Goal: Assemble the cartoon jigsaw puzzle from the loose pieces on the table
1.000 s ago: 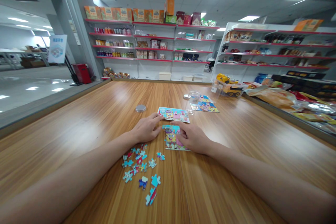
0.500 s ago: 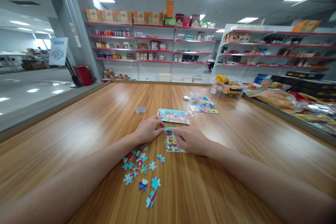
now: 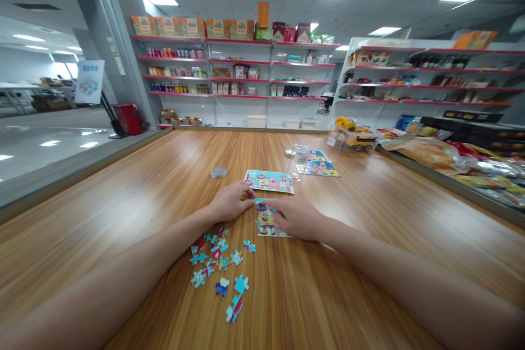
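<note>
My left hand [image 3: 232, 200] rests on the table, fingers bent and thumb slightly apart, its tips at the upper left corner of a partly assembled jigsaw puzzle [image 3: 266, 219]. Nothing shows between those fingers. Across the puzzle's right side lies my right hand [image 3: 298, 217], hiding part of the picture. Its index finger is stretched out and touches the top of the puzzle; the other fingers curl under. Just beyond is a cartoon picture card [image 3: 270, 181]. Loose puzzle pieces [image 3: 219, 251] are scattered below my left hand, several of them overlapping.
A round metal lid [image 3: 219, 172] lies left of the card. Behind it to the right stand a clear plastic jar [image 3: 301, 156] and another cartoon puzzle [image 3: 324, 168]. A plastic box with a yellow toy truck [image 3: 359, 139] and snack bags [image 3: 435, 156] are further right. Stocked shelves [image 3: 238, 60] line the back.
Both hands stay at the puzzle, with the right index finger still on its top part. The whole view has shifted very slightly; the loose pieces appear unmoved.
</note>
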Available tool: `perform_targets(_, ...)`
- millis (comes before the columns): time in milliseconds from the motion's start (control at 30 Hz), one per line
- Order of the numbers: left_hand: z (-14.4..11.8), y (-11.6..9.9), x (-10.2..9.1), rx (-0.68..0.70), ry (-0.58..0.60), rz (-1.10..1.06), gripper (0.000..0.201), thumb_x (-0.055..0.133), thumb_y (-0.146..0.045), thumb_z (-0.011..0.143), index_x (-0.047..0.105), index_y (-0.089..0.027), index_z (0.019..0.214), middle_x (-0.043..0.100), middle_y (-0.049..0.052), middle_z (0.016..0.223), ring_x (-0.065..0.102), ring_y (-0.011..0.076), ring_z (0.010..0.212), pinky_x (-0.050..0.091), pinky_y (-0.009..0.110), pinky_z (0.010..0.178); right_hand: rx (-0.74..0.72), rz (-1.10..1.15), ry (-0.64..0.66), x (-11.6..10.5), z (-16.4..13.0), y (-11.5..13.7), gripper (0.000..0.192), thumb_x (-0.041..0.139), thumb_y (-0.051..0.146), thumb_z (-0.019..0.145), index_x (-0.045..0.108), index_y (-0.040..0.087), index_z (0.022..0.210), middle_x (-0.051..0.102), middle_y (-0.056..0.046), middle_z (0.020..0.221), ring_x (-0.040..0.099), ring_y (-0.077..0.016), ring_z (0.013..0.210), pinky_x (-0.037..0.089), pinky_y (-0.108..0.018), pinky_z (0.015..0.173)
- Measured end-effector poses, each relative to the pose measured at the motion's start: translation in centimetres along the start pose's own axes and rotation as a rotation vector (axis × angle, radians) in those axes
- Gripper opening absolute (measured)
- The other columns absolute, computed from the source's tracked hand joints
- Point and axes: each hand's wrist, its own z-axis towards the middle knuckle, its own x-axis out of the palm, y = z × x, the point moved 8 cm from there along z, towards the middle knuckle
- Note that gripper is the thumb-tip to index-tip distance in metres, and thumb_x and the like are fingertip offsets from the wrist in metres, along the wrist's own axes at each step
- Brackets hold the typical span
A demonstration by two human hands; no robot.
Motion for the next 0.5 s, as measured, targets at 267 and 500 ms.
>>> perform_targets(267,0.02,0.24,0.14,-0.01,-0.002,-0.037,0.018,0.062,-0.037,0.082,0.067,-0.021,0.089,0.067,0.003,0.095,0.061,0.0205,0.09,0.046,0.029,0.08,0.022,-0.105,0.062,0.17,-0.23,0.48,0.046,0.042,0.024,0.09,0.052,0.025,0.134,0.069,-0.008,0.11,0.065,-0.0223,0.097,0.045,-0.03,0.083)
perform_targets(500,-0.14,-0.2,0.0,-0.016,0.008,-0.081,0.016,0.062,-0.033,0.081,0.068,-0.02,0.089,0.068,0.003,0.095,0.062,0.02,0.089,0.047,0.027,0.077,0.013,-0.1,0.08,0.33,-0.14,0.59,0.045,0.043,0.027,0.09,0.053,0.024,0.134,0.068,-0.008,0.113,0.065,-0.0225,0.098,0.045,-0.031,0.083)
